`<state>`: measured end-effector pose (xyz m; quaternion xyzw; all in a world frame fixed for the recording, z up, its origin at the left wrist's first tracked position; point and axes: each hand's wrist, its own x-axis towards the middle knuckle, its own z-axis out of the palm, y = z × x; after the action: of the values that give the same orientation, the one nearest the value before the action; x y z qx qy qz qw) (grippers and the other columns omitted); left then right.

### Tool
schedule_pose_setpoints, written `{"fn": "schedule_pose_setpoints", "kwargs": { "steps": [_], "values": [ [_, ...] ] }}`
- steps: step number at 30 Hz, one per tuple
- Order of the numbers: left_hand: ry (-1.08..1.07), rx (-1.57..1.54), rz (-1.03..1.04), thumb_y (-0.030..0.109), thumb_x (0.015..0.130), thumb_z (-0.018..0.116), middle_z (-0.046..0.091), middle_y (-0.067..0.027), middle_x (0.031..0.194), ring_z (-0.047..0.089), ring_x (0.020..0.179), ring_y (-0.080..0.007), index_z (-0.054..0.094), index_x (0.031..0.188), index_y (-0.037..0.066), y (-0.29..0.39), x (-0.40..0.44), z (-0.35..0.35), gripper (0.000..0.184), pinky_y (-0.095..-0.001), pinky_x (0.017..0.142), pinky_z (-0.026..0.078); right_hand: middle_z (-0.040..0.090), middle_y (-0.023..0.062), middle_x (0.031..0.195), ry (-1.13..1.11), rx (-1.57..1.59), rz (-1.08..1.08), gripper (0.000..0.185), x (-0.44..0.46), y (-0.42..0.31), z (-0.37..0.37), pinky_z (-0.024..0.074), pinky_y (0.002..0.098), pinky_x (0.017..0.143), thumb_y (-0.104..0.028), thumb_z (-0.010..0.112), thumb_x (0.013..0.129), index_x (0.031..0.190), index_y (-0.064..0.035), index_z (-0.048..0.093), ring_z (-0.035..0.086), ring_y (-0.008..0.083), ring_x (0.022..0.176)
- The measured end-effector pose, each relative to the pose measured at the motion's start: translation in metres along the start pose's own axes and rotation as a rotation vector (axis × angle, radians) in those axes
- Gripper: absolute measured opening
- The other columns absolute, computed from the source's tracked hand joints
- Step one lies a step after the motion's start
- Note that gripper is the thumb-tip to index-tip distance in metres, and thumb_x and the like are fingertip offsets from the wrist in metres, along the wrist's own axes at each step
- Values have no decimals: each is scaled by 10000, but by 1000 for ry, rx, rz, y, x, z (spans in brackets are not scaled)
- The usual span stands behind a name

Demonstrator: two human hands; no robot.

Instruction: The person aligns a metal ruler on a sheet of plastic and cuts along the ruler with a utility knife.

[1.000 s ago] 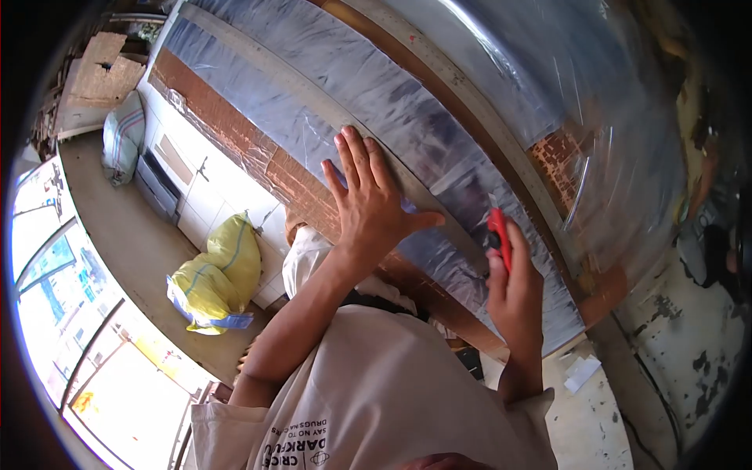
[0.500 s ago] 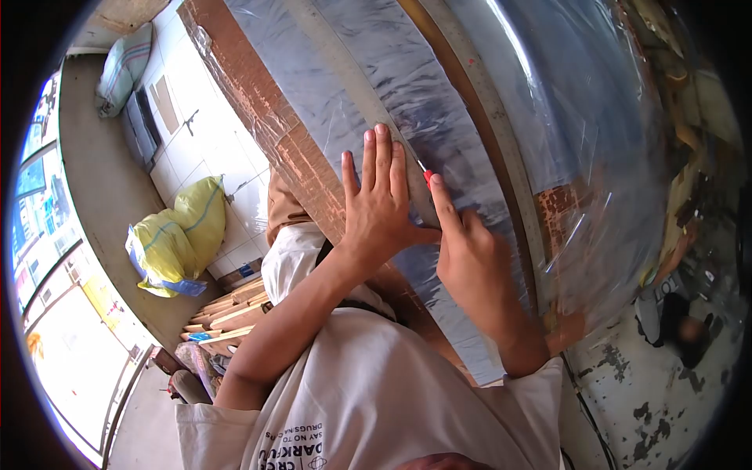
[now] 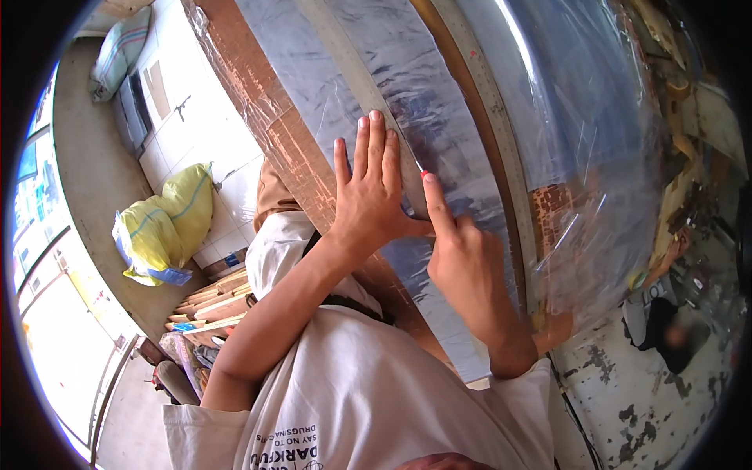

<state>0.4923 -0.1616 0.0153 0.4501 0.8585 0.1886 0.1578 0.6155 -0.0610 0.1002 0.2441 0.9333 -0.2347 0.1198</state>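
Observation:
My left hand (image 3: 371,196) lies flat with its fingers spread, pressing a long metal ruler (image 3: 345,55) onto a shiny grey-blue sheet (image 3: 282,47). In my right hand (image 3: 468,262) is a red cutter (image 3: 425,174), mostly hidden by the fingers, with the index finger stretched along it. The cutter's thin blade touches the sheet along the ruler's right edge, just right of my left fingertips. Brown board (image 3: 274,110) shows under the sheet along its left side.
A second long ruler (image 3: 501,133) lies to the right, beside clear plastic film (image 3: 580,102). Yellow sacks (image 3: 168,227) and wooden strips (image 3: 219,301) are at the left. Dark cloth-like items (image 3: 666,333) lie on the floor at the right.
My right hand has moved up and left, bringing the cutter from above the sheet to the ruler's edge. My left hand stays flat on the ruler. The view has shifted.

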Motion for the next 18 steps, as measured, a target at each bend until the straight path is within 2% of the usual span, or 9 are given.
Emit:
{"fn": "schedule_pose_setpoints", "kwargs": {
  "steps": [10,12,14,18],
  "values": [
    [29,-16,9,666,525,862,199,-320,1632,174,1540,-453,352,1478,-132,0,-1,0,1344,-691,1181,141,614,168,661,-31,-34,4,796,-16,0,-5,513,451,456,-8,648,820,1563,-150,397,663,348,522],
    [43,-24,19,671,491,873,193,-322,1634,165,1542,-454,350,1480,-133,-3,-1,1,1377,-691,1180,140,611,161,652,-51,-18,23,797,-42,5,-6,508,446,449,-6,642,814,1560,-151,404,660,341,513],
    [-31,-53,15,672,492,895,132,-318,1651,92,1552,-464,253,1511,-129,-3,-2,-1,1446,-690,1186,97,609,155,644,-76,-3,33,797,-50,7,-5,504,441,442,-4,637,807,1557,-151,411,657,335,505],
    [-19,-35,34,714,440,890,114,-318,1655,78,1555,-460,232,1520,-129,-5,-1,1,1519,-689,1187,91,592,137,621,-43,-115,33,791,-58,4,-4,487,423,426,-22,640,796,1548,-152,432,644,299,479]
  ]
}}
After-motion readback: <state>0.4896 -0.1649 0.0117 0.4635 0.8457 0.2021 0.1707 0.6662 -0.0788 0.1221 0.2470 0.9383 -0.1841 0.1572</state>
